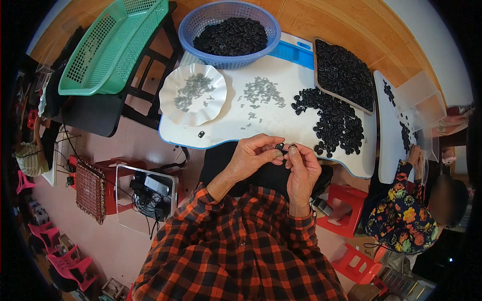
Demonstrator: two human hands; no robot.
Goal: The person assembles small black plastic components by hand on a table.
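My left hand (253, 156) and my right hand (303, 168) meet at the near edge of the white table (281, 125), fingertips pinched together on a small black ring part (280, 147). A loose heap of black ring parts (337, 123) lies on the table just beyond my right hand. Small grey metal clips (262, 93) are scattered at the table's middle, and more grey clips fill a white scalloped plate (193, 94) to the left. One stray black part (201, 134) rests near the front edge.
A blue basket (230, 33) and a dark tray (344, 72) hold more black parts at the back. A green basket (111, 45) sits on a black stand at left. A person in a flowered top (401, 210) works at right. Red stools (346, 208) stand below.
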